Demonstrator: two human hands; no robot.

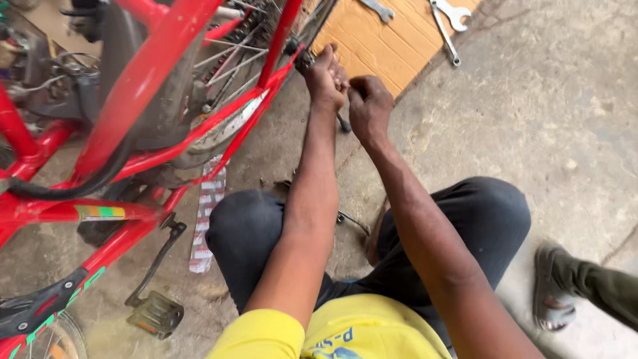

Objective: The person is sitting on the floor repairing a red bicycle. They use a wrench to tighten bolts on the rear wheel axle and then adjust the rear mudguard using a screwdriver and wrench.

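A: At the rear axle (297, 52) of the red bike (143, 73), both hands are bunched close together. The left hand (325, 78) has its fingers curled tight around something right at the axle end, where the red stays meet; the right hand (369, 106) is a closed fist just beside it, on a dark tool (343, 123) whose tip pokes out below the knuckles.

B: What is that tool?

A: I cannot tell; the fists hide nearly all of it. The jaw end, if it has one, is out of sight.

B: So what could go wrong?

A: If the tool sits badly on the nut, I judge it could slip under force, and the knuckles would drive into the spokes (232, 56) or the stays, which lie very near. A slip could also round the nut.

B: Anything else?

A: The bike leans with nothing seen propping it. A hard pull could shift it toward the person's knees. The pedal (155, 312) lies low near the left knee, and another person's sandalled foot (551, 292) stands close on the right. Spare wrenches (446, 20) lie on the cardboard (385, 43), beyond the hands.
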